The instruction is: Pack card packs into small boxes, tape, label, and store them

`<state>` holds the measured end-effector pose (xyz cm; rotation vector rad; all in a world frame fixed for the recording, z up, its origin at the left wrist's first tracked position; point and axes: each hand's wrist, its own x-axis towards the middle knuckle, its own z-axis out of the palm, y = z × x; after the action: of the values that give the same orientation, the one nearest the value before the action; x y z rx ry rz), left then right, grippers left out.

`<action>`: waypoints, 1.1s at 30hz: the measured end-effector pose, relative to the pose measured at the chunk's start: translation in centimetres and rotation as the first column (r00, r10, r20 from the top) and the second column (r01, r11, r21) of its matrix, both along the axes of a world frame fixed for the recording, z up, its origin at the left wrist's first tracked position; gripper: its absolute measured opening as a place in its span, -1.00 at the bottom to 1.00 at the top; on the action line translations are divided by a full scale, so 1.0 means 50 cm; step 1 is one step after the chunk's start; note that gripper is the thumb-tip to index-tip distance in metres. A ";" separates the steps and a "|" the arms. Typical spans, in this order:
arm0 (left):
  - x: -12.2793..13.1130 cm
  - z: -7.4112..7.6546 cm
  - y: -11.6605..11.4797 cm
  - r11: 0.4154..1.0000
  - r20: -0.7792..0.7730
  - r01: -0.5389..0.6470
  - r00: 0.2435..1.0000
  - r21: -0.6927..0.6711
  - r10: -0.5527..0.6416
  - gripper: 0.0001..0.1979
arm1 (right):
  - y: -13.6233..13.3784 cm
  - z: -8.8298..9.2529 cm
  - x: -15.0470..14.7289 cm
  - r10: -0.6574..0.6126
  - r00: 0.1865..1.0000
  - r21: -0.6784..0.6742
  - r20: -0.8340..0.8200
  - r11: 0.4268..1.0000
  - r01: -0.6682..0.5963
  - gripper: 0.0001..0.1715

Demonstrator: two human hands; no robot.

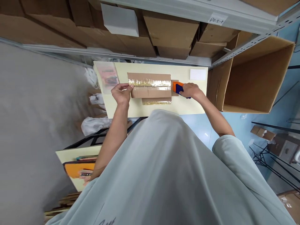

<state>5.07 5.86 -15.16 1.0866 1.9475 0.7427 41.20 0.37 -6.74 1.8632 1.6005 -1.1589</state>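
Note:
A flat brown cardboard piece (151,92) with a lengthwise seam and shiny clear tape (150,82) lies on a pale yellow board (187,104). Thumb and fingers of my left hand (122,93) pinch its left end. Just past the right end, my right hand (192,90) is wrapped around an orange and dark-blue tape dispenser (178,87); its far side is hidden. Under the taped piece, more cardboard (157,101) sticks out toward me and to the right.
A pinkish printed sheet (108,76) and a white label (198,74) lie on the board. Behind it stands a shelf (201,61) of cardboard boxes. A large open carton (253,78) is at the right. White bags (95,125) and a lower board (70,156) are at the left.

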 end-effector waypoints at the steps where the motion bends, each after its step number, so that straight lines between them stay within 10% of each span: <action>1: -0.001 -0.003 0.000 1.000 0.005 0.003 1.000 0.005 -0.003 -0.69 | -0.009 -0.012 -0.011 -0.016 0.999 0.023 0.048 1.000 0.015 -0.59; 8: -0.020 -0.019 -0.015 0.997 -0.019 0.075 0.997 0.033 -0.074 -0.79 | -0.090 0.008 -0.043 -0.251 0.961 0.203 0.117 0.953 0.225 -0.53; 13: 0.039 0.069 -0.016 0.906 -0.136 0.287 0.957 0.310 -0.257 -0.43 | -0.058 0.133 -0.072 -0.327 0.930 0.359 0.167 0.899 0.251 -0.47; 19: 0.164 0.289 0.047 0.546 -0.178 0.574 0.771 0.610 -0.612 -0.57 | 0.097 0.320 -0.155 -0.303 0.952 0.583 0.050 0.782 0.219 -0.38; 23: 0.186 0.395 0.135 0.446 -0.214 0.541 0.773 0.713 -0.597 -0.51 | 0.223 0.420 -0.216 -0.211 0.977 0.693 0.020 0.708 0.139 -0.43; 33: 0.171 0.395 0.333 0.494 -0.175 0.538 0.777 0.683 -0.605 -0.22 | 0.489 0.453 -0.273 0.115 0.974 0.714 0.196 0.664 -0.222 -0.51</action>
<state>13.64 22.52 4.60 2.0013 1.0380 1.1472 27.54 24.80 15.91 2.0993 2.3171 -0.2667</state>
